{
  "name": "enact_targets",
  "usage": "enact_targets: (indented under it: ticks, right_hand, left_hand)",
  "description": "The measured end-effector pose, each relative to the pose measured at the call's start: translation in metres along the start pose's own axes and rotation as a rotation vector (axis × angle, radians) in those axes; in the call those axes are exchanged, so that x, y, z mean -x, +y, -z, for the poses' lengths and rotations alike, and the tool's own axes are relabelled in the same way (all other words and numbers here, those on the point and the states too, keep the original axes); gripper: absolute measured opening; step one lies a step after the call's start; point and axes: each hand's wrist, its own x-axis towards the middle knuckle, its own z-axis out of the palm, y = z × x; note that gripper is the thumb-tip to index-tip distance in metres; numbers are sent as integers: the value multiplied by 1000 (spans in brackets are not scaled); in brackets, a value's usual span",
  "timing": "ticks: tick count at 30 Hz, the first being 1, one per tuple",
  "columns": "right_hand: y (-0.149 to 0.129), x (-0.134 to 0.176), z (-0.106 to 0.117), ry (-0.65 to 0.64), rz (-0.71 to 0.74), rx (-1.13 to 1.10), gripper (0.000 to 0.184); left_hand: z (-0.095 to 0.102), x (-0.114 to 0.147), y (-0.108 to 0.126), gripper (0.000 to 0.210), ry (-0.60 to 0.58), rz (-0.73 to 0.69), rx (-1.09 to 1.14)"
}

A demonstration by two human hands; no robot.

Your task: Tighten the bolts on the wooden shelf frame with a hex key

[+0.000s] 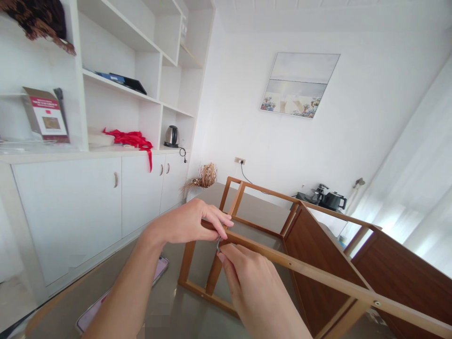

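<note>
Head view: the left hand (203,221) lies over the near end of the wooden shelf frame (325,275), its fingers reaching across the corner to the upper end of an L-shaped hex key (218,245). Whether the left fingers grip the key or only steady it cannot be determined. The right hand (247,270), just beside and nearer the wearer, is closed on the lower part of the key between thumb and fingertips. The hands are close together but doing separate work.

The frame lies on its side on a glossy grey tabletop (197,322), beneath the hands and extending away to their right. Its brown panels (318,249) stand to the right of the right hand. A bolt fitting (377,303) shows in the near rail, well to the right of that hand.

A smartphone (160,271) lies on the tabletop, partly hidden under the left forearm. Beyond the left hand, to its left, a white cabinet (67,212) carries red ribbon (130,139) and a steel electric kettle (172,135). Ahead of the hands, a wall socket (240,161) holds a black plug. A black kettle (332,201) stands beyond the frame, ahead and to the right of the right hand.
</note>
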Motion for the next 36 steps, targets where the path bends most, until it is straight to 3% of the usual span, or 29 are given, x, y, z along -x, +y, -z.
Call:
enact_targets:
  ticks: [22,36]
  right_hand:
    - [2,5,-6,221,69,183,18]
    - [-3,2,-9,335,141,254,28]
  left_hand:
    - [-1,0,-1,22,6,8,-7]
    - [0,0,0,23,4,-10,7]
